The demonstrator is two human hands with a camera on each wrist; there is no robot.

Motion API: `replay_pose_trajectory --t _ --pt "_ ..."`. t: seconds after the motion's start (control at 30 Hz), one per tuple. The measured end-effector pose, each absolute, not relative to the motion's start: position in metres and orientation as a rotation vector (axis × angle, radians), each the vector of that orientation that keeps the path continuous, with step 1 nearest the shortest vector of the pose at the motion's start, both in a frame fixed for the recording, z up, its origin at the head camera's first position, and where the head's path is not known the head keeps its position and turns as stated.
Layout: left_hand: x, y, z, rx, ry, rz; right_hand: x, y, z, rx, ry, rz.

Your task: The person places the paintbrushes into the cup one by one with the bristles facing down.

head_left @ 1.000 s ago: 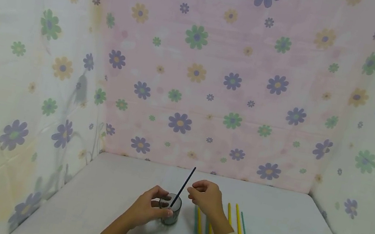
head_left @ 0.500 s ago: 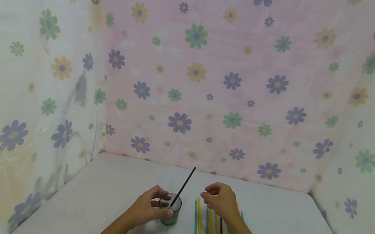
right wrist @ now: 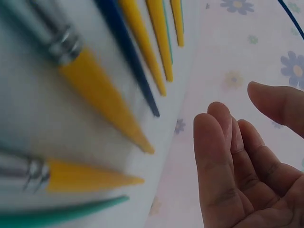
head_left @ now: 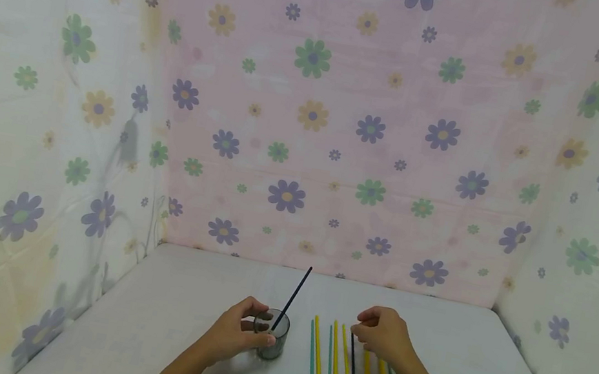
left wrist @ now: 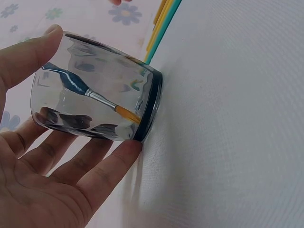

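In the head view my left hand (head_left: pixel 232 332) grips a clear glass cup (head_left: pixel 279 343), which stands on the table. Thumb and fingers lie on opposite sides of the cup in the left wrist view. One dark-handled paintbrush (head_left: pixel 294 297) leans inside it, its orange bristles (left wrist: pixel 127 114) down at the base. To the right, my right hand (head_left: pixel 388 340) hovers over a row of paintbrushes, fingers loosely bent. Nothing sits between its thumb and fingers in the right wrist view. Nearest it are a dark-blue brush (right wrist: pixel 135 66) and a yellow one (right wrist: pixel 102 97). The forearm hides some brushes.
The row holds several yellow, teal and dark brushes, such as a teal brush (head_left: pixel 312 356), side by side with bristles toward me. They lie on a white table (head_left: pixel 189 287). Flower-patterned cloth (head_left: pixel 350 90) walls enclose the back and both sides.
My right hand has moved rightward, away from the cup and across the brush row, uncovering more brushes. The left hand, cup and leaning paintbrush have stayed in place.
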State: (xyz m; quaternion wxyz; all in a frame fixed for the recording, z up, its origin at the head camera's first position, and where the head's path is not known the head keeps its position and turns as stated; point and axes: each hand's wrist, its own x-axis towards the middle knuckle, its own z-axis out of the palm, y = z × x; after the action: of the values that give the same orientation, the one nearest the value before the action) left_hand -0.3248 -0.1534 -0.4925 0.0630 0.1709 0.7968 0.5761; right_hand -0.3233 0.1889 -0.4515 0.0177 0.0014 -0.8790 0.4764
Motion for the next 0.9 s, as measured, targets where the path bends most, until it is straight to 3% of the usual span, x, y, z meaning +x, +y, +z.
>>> replay_pose_trajectory --t 0.9 --pt "-0.324 -0.154 -0.494 0.533 2.427 1.728 -0.323 0.255 -0.469 -0.393 -2.993 1.312"
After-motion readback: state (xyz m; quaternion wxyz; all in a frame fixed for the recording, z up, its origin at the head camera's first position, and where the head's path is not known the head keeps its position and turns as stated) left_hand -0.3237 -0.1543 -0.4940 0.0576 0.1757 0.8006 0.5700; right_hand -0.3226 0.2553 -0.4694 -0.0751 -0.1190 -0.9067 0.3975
